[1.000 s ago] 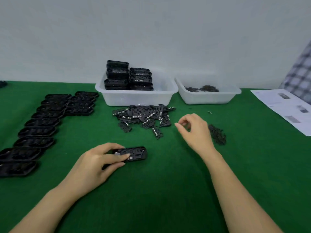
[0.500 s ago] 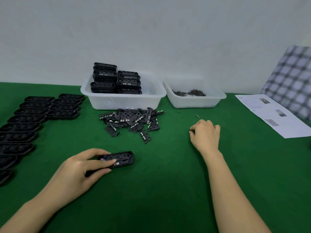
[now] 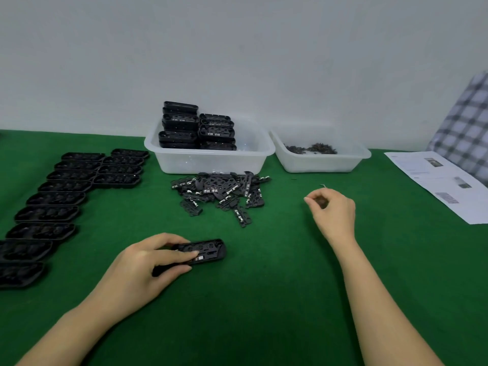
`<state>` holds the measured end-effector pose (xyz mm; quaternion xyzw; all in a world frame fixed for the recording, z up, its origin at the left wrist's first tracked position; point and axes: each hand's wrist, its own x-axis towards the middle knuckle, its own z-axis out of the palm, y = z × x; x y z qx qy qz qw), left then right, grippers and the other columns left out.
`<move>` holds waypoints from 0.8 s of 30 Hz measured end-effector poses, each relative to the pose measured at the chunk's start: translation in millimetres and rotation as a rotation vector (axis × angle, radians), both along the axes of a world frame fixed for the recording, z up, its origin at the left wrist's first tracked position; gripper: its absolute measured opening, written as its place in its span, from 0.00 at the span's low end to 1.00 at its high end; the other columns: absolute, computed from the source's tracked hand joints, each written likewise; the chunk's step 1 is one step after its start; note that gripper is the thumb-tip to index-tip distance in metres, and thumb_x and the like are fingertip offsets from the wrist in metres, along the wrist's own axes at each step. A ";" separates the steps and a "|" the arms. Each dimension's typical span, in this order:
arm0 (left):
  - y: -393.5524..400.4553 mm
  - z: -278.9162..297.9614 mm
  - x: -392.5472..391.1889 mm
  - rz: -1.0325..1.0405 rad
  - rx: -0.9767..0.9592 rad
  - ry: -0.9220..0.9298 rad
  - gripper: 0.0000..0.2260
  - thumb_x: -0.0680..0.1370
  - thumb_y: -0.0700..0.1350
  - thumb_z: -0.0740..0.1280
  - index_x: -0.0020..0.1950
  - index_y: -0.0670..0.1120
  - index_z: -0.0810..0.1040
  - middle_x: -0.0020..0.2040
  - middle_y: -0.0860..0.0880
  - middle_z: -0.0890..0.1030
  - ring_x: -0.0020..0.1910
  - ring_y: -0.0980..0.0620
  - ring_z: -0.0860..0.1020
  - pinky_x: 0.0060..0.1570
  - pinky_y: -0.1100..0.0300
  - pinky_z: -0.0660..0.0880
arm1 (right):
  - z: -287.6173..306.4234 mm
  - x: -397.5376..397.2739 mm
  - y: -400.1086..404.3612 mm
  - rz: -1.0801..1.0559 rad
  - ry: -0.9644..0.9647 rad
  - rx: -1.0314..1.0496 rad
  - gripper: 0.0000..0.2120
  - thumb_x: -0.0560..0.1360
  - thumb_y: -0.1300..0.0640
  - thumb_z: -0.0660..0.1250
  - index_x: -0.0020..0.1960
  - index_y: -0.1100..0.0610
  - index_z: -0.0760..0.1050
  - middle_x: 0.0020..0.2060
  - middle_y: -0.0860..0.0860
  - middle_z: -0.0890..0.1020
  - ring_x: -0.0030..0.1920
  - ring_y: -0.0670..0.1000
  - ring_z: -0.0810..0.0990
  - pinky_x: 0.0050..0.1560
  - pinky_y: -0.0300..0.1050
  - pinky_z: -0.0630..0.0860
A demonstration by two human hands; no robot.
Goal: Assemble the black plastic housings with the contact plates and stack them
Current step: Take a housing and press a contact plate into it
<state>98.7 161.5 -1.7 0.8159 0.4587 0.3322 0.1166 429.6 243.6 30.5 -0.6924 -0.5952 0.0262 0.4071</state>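
A black plastic housing (image 3: 210, 250) lies on the green mat, and my left hand (image 3: 142, 268) grips its left end with thumb and fingers. A loose pile of black contact plates (image 3: 221, 191) sits further back in the middle. My right hand (image 3: 334, 212) hovers to the right of the pile with its fingers curled. Its thumb and forefinger tips meet, and a small dark part (image 3: 320, 202) shows inside the curl. Finished housings are stacked (image 3: 195, 128) in a clear bin (image 3: 211, 157).
Two rows of black housings (image 3: 58, 196) line the left of the mat. A second clear bin (image 3: 322, 162) at the back right holds small brown parts (image 3: 311, 149). A thin metal bit (image 3: 322, 185) lies near my right hand. Printed sheets (image 3: 443, 186) and checked cloth (image 3: 467, 128) are far right.
My right hand went right onto a small pile of dark parts, then rose slightly with fingers curled. The view panned right. My left hand kept its grip on the housing.
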 end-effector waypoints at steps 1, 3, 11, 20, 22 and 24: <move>-0.6 1.0 1.0 0.015 0.016 0.023 0.18 0.72 0.65 0.59 0.50 0.58 0.83 0.52 0.62 0.79 0.46 0.60 0.79 0.45 0.60 0.76 | 5.5 -8.2 -4.1 0.059 0.181 0.004 0.05 0.70 0.60 0.71 0.36 0.54 0.78 0.36 0.50 0.82 0.38 0.48 0.77 0.47 0.43 0.71; -1.6 2.7 3.3 0.048 0.065 0.052 0.18 0.72 0.66 0.59 0.49 0.58 0.83 0.52 0.61 0.80 0.45 0.59 0.79 0.47 0.60 0.72 | 17.6 -34.1 -17.0 0.210 0.511 -0.045 0.06 0.69 0.63 0.71 0.36 0.53 0.78 0.34 0.50 0.82 0.37 0.48 0.78 0.43 0.41 0.74; -14.5 21.7 25.5 0.194 0.229 -0.277 0.14 0.68 0.60 0.69 0.49 0.54 0.80 0.47 0.64 0.80 0.48 0.68 0.76 0.49 0.61 0.67 | 14.3 -153.6 -79.8 0.666 1.045 -0.434 0.06 0.65 0.65 0.71 0.31 0.55 0.79 0.26 0.47 0.79 0.28 0.41 0.73 0.32 0.32 0.68; -22.8 28.7 36.0 0.167 0.043 -0.620 0.12 0.65 0.51 0.76 0.47 0.54 0.83 0.41 0.61 0.83 0.42 0.62 0.81 0.46 0.62 0.75 | 17.7 -155.4 -86.8 0.772 1.189 -0.466 0.02 0.58 0.59 0.70 0.27 0.57 0.78 0.27 0.51 0.77 0.31 0.45 0.72 0.36 0.37 0.70; -22.3 29.4 35.5 0.136 -0.041 -0.666 0.14 0.65 0.48 0.74 0.49 0.54 0.81 0.41 0.59 0.84 0.42 0.60 0.82 0.46 0.64 0.76 | 17.9 -151.2 -85.2 0.829 1.087 -0.438 0.03 0.61 0.61 0.70 0.28 0.57 0.78 0.28 0.49 0.78 0.32 0.44 0.74 0.38 0.35 0.72; -22.4 30.1 34.3 0.125 -0.071 -0.671 0.14 0.65 0.46 0.73 0.49 0.54 0.81 0.41 0.58 0.84 0.42 0.59 0.82 0.46 0.63 0.77 | 16.6 -147.8 -82.3 0.864 0.981 -0.420 0.06 0.66 0.67 0.69 0.32 0.59 0.77 0.29 0.48 0.78 0.33 0.44 0.75 0.39 0.35 0.73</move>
